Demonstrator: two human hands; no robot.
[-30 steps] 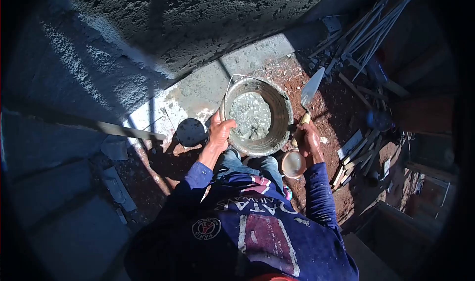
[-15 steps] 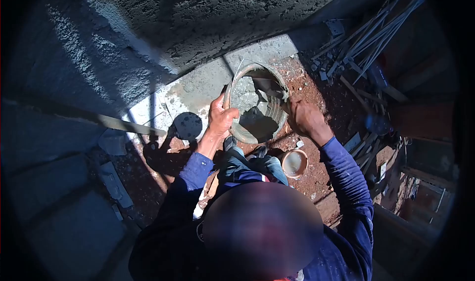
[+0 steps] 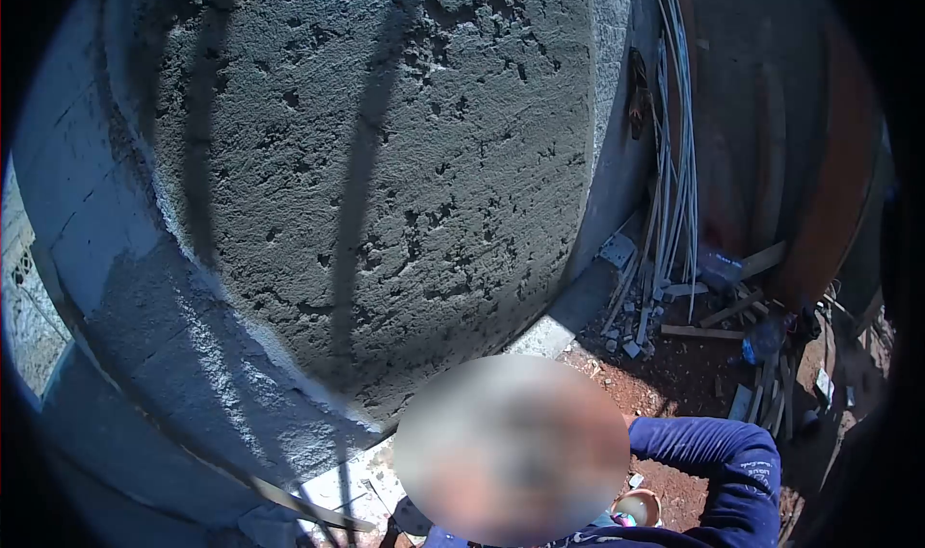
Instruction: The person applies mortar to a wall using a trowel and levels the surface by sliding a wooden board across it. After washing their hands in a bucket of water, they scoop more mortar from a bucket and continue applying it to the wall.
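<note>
A blurred patch covers the middle bottom of the head view and hides both my hands and whatever they hold. My right arm in a blue sleeve [image 3: 713, 447] reaches in from the lower right, its wrist running under the patch. Of my left arm only a bit of blue sleeve [image 3: 441, 536] shows at the bottom edge. The bucket from the earlier frame cannot be made out. Ahead rises a wall with rough grey mortar [image 3: 462, 182], pitted and streaked with shadow. A small round tub [image 3: 644, 506] stands on the ground just left of my right forearm.
Thin pale strips [image 3: 679, 143] lean by the wall's right end. Rubble, wood scraps [image 3: 703, 332] and a clear plastic bottle [image 3: 764, 338] lie on the reddish soil. At lower left, a long board [image 3: 289, 505] slants along the grey wall base.
The view has tilted up from the ground to the wall. Earlier both hands gripped a mortar-smeared bucket, left on its rim and right at its right side; now blur hides the hands and bucket.
</note>
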